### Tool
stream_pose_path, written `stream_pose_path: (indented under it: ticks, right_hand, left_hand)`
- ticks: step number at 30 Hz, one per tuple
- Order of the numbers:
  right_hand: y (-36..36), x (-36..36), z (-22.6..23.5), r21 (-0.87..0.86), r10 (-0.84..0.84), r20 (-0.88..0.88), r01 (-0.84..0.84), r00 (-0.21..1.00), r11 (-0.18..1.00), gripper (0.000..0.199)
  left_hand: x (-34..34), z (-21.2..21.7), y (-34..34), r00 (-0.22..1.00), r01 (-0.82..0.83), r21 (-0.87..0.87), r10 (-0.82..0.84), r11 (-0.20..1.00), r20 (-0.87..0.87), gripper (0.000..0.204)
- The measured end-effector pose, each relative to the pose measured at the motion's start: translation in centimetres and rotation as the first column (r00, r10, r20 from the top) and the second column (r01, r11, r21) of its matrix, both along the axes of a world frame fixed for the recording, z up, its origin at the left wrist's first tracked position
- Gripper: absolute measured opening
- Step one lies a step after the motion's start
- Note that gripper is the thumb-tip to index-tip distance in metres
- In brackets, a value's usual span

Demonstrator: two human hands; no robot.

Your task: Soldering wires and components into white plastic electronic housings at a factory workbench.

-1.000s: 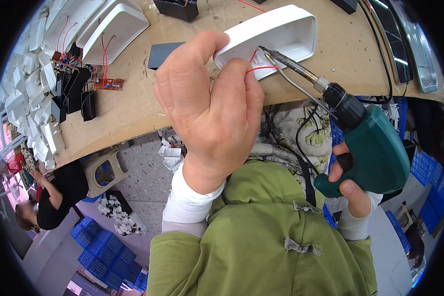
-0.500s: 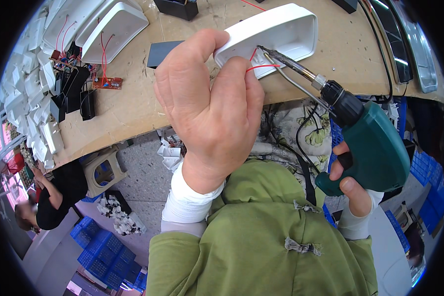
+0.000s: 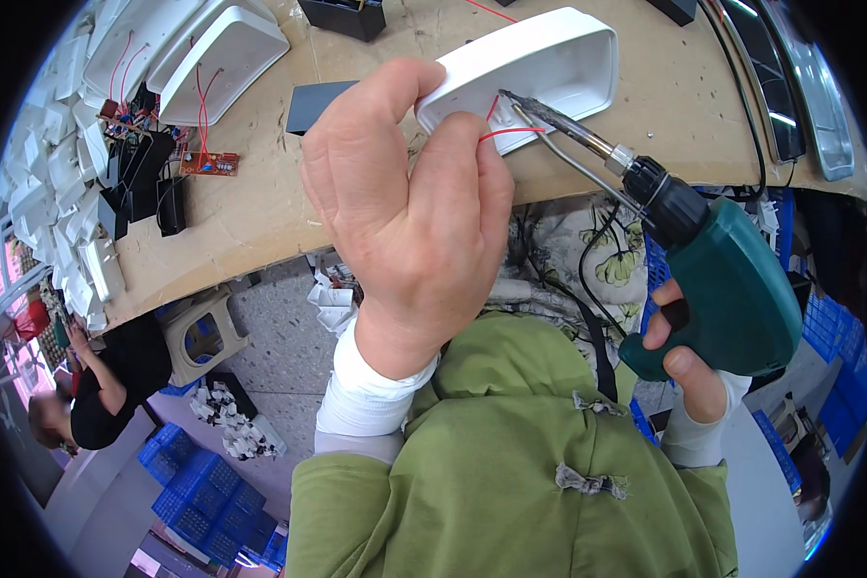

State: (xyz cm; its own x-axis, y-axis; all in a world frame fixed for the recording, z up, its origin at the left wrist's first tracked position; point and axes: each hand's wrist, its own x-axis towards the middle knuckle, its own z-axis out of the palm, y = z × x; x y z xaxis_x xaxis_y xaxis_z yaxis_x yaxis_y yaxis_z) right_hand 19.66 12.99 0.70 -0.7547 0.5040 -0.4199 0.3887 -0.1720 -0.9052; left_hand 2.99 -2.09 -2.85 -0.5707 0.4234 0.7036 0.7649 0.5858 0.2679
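My left hand [image 3: 409, 193] is closed on the near left rim of a white plastic housing [image 3: 568, 58], a deep open tray tilted toward me. A thin red wire [image 3: 512, 131] runs by its fingertips into the housing; the hand hides whether they pinch it. In my right hand [image 3: 689, 356] is a green soldering gun [image 3: 742, 289], fingers wrapped round its grip and trigger. Its dark tip [image 3: 511, 96] reaches inside the housing beside the wire's end, with a thin metal feed tube [image 3: 578, 162] below it. The exact contact point is too small to make out.
White housings with red wires [image 3: 236, 67], a brown circuit board [image 3: 209, 163] and black boxes [image 3: 149, 173] lie at the left of the cardboard-topped bench [image 3: 250, 212]. A dark box [image 3: 318, 104] sits behind my left hand. White parts are heaped far left; another person [image 3: 116, 376] is beyond.
Almost nothing differs. The housing and the soldering gun's tip have shifted very slightly left; both hands keep their holds.
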Motion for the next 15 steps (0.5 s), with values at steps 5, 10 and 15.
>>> stream_pose_path:
  ticks: [5, 10, 15]
  right_hand:
    - [0.05, 0.34, 0.01, 0.001, 0.01, 0.041, -0.01, 0.999, 1.0, 0.056]
    - [-0.24, -0.02, -0.1, 0.017, 0.007, -0.041, -0.007, 0.999, 1.0, 0.056]
    - [-0.01, 0.16, -0.06, 0.028, 0.037, -0.017, -0.037, 0.999, 0.999, 0.059]
  left_hand:
    - [0.07, 0.01, 0.03, 1.0, -0.008, 0.004, 0.008, 1.0, 0.014, 0.012]
    - [-0.02, 0.0, -0.06, 1.0, -0.005, -0.011, 0.005, 1.0, 0.002, 0.011]
    - [0.0, 0.03, -0.03, 1.0, -0.004, 0.002, 0.004, 1.0, 0.016, 0.012]
